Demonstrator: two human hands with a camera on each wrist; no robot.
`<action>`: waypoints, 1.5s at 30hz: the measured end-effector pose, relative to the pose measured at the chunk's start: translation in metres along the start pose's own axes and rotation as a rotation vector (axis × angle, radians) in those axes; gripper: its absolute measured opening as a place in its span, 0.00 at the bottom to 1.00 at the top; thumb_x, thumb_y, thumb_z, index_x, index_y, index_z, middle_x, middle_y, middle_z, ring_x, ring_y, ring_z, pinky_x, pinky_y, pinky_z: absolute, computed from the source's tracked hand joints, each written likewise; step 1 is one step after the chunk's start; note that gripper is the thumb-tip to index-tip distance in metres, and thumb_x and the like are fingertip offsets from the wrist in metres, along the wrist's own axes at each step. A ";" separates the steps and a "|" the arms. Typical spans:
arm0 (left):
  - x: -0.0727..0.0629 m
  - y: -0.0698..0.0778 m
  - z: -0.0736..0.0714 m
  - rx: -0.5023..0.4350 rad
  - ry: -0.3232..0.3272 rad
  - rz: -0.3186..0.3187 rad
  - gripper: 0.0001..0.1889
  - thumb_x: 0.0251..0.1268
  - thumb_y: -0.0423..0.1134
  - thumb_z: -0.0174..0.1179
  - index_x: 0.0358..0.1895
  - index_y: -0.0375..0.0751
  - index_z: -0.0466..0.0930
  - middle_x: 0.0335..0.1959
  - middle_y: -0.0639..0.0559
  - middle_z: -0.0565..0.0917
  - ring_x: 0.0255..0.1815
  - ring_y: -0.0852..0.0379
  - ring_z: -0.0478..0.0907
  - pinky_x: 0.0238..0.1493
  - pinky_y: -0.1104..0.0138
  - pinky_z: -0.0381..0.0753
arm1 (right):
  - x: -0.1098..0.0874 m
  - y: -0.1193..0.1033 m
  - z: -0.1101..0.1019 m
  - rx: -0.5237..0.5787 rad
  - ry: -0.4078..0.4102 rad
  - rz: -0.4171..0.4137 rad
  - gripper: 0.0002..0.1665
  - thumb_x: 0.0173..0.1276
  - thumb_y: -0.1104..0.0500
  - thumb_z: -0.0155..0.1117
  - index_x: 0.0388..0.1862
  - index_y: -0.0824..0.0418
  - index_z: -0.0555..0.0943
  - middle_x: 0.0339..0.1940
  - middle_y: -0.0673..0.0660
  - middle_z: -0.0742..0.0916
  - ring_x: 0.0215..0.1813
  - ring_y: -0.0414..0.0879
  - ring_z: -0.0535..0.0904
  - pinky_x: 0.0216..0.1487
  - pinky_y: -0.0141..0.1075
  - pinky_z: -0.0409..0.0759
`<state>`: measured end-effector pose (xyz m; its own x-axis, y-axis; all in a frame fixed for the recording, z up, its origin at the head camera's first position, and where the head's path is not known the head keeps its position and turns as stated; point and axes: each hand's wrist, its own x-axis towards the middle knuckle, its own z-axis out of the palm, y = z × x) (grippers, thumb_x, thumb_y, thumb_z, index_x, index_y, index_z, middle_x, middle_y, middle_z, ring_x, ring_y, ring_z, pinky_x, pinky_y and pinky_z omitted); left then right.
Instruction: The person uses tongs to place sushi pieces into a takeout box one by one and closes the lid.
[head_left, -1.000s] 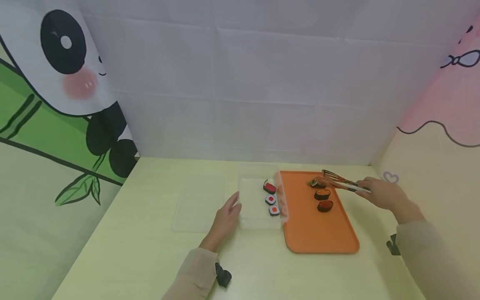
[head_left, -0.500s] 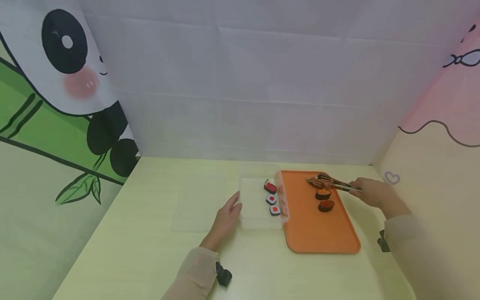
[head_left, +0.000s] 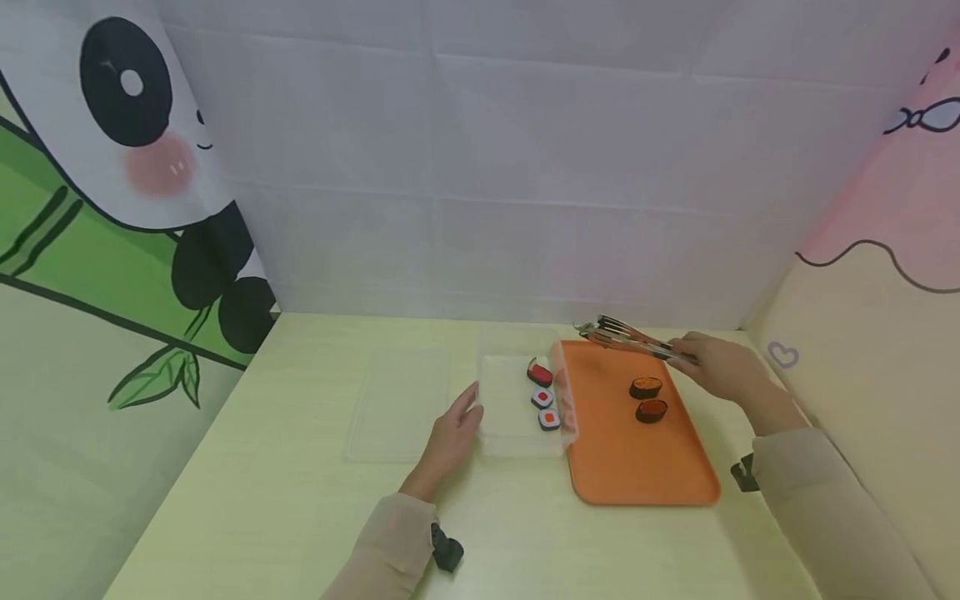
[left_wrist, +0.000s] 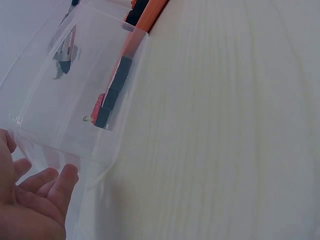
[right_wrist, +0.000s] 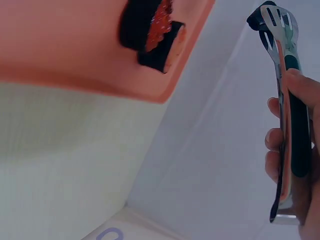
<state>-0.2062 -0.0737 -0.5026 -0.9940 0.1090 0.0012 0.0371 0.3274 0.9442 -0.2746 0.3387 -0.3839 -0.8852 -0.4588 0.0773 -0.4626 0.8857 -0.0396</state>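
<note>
"Box (head_left: 506,400) first: what's in it?"

"Clear plastic, open top. Three sushi pieces down the right side: a red-topped piece (head_left: 539,372) with a pale-green tip at the far end, then two white rolls (head_left: 542,398) with reddish centres, dark round the outside."

"Tray (head_left: 637,471)?"

"Orange, rounded corners, right of the box; box overlaps its left edge in the head view. Two dark-wrapped pieces on it, side by side: an orange-topped piece (head_left: 645,387), and nearer the person, a red-topped piece (head_left: 651,411)."

"Other clear thing?"

"Flat clear sheet (head_left: 397,404), lying left of the box on the tabletop (head_left: 300,517)."

"Right-hand grip (head_left: 718,367)?"

"Wrapped round the tongs (right_wrist: 299,135), thumb pressed on the handle. Tongs are shiny metal, slotted heads, dark panel on the handle."

"Anything in them?"

"Yes, a dark piece (right_wrist: 256,19) between the heads, bit of green showing in the head view. Details too small. It's up over the tray's far left corner, near the box's far right corner."

"Left-hand grip (head_left: 452,425)?"

"Holding nothing, fingers relaxed, right at the box's left wall. Can't tell if they touch."
</note>
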 end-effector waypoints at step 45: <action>0.002 -0.005 0.002 0.041 0.039 -0.023 0.26 0.78 0.47 0.44 0.76 0.49 0.59 0.72 0.44 0.65 0.66 0.41 0.69 0.65 0.47 0.65 | 0.060 -0.110 0.013 -0.115 -0.074 -0.156 0.20 0.71 0.49 0.63 0.58 0.53 0.82 0.42 0.48 0.81 0.22 0.39 0.71 0.20 0.34 0.69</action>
<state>-0.2086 -0.0732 -0.5075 -0.9979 0.0647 -0.0072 0.0171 0.3677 0.9298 -0.2778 0.2130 -0.3874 -0.8067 -0.5910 -0.0003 -0.5891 0.8040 0.0812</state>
